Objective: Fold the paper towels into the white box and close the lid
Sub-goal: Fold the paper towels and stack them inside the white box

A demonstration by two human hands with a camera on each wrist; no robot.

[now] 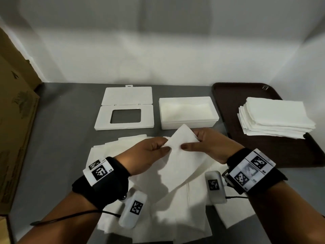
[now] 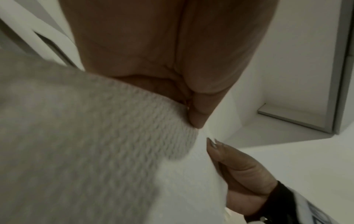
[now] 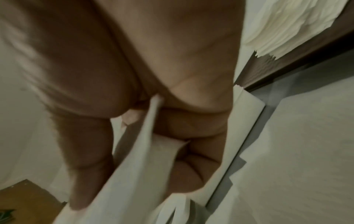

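Note:
A white paper towel (image 1: 182, 161) hangs lifted above the table, held by both hands at its upper part. My left hand (image 1: 154, 148) pinches its left edge, and my right hand (image 1: 198, 141) pinches it between thumb and fingers near the top corner. In the left wrist view the towel (image 2: 195, 178) runs between my left hand (image 2: 197, 115) and the right thumb. The right wrist view shows my right hand (image 3: 153, 121) with the towel (image 3: 134, 174) between thumb and fingers. Behind the hands stands the open white box (image 1: 188, 118), with its lid (image 1: 124, 110) lying flipped open to its left.
Several unfolded paper towels (image 1: 133, 213) are spread on the grey table under my wrists. A dark brown tray (image 1: 274, 152) at the right bears a stack of folded towels (image 1: 276, 118). Cardboard boxes (image 1: 15, 120) stand along the left edge.

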